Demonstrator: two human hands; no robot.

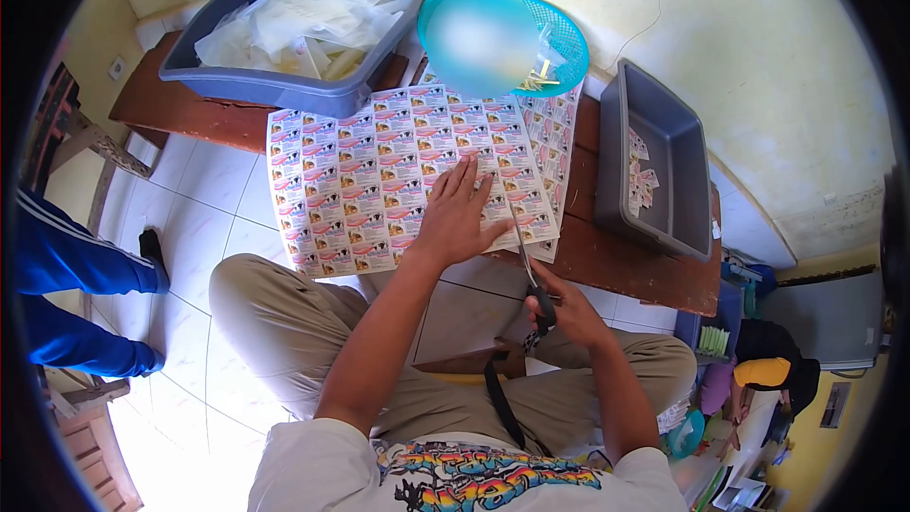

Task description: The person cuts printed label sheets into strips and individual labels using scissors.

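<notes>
A large sheet of printed labels point(346, 180) lies across the low wooden bench point(649, 270) in front of me, its near edge hanging over my lap. My left hand point(460, 216) rests flat on it with the fingers stretched out. In my right hand point(572, 308) is a pair of scissors point(540, 308), my fingers around the black handle. The blades point away from me and meet the sheet near its lower right edge, just right of my left thumb. Under the right side of this sheet, another label sheet point(557, 137) partly shows.
Behind the sheets stand a blue-grey tub point(256, 85) of clear plastic bags and a teal basket point(573, 38), partly blurred. A grey tray point(684, 171) at right holds cut label pieces point(641, 180). A person's blue trousers point(81, 256) show at left; another person point(766, 374) is at far right.
</notes>
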